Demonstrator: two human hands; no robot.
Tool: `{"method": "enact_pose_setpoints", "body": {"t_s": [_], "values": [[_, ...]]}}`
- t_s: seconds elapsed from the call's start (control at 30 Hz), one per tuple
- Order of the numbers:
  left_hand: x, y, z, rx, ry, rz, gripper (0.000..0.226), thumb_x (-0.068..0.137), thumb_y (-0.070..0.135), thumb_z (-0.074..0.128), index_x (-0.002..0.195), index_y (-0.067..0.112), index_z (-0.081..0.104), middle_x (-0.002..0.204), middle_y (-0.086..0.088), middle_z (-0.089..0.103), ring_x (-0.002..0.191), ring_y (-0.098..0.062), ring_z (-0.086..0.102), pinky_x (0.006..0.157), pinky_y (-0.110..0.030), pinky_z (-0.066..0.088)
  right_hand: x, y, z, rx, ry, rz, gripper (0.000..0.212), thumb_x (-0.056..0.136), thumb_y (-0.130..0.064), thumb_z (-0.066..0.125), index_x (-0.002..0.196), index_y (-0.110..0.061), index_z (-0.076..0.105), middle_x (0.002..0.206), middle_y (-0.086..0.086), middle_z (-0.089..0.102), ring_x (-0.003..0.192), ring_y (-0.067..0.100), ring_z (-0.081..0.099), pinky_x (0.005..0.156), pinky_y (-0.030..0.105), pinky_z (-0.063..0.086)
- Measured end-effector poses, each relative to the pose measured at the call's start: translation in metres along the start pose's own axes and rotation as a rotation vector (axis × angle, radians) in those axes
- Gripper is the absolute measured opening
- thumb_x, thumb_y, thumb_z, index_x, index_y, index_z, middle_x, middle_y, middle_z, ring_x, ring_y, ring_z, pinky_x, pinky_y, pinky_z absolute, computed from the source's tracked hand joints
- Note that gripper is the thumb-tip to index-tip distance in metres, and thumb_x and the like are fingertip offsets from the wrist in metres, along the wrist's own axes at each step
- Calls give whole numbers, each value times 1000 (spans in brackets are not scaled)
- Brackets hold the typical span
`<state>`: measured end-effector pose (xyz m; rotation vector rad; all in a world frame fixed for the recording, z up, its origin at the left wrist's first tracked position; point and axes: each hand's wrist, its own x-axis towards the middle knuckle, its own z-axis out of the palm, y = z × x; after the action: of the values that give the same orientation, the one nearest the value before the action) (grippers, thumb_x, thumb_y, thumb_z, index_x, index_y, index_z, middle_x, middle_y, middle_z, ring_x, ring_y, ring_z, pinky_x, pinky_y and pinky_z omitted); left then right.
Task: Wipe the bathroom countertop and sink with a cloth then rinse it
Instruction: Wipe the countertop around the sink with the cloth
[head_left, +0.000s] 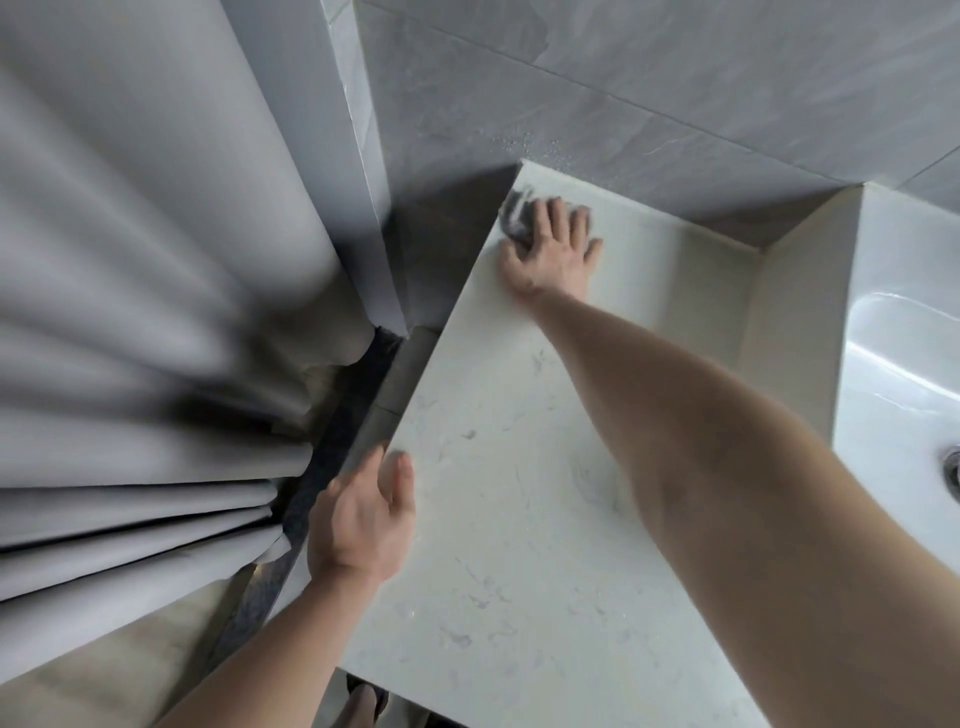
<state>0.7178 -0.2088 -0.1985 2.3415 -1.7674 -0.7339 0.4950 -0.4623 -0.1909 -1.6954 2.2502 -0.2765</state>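
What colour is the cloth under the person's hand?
Dark grey, blurred by motion, under the right hand; the cloth shows in the head view.

No legible text, label, brand, number or sign is visible on any surface in the head view.
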Motion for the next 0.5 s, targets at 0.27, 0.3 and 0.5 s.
{"method": "enact_pose_setpoints", "body": {"t_s": [0.27,0.3,0.5], "values": [[1,-5,2,25,17,18,64,96,68,16,123,28,57,103,-11,73,97,-40,65,77,-43,52,-35,21,-8,232,10,-264,47,92,-13,52,134,-28,67,147,-6,61,141,21,50,110,32,44],[0,-4,1,26,24,24,62,97,67,17,123,28,58,103,-11,73,97,-40,65,77,-43,51,-36,32,-19,198,11,-271,47,91,-14,51,133,-28,68,143,-3,63,135,24,56,104,31,47],[-1,-3,2,20,42,35,64,95,67,15,118,26,59,99,-12,73,96,-40,64,77,-43,50,-18,134,-84,97,125,-9,68,78,-22,35,140,-16,61,146,16,59,135,35,54,111,34,42]]}}
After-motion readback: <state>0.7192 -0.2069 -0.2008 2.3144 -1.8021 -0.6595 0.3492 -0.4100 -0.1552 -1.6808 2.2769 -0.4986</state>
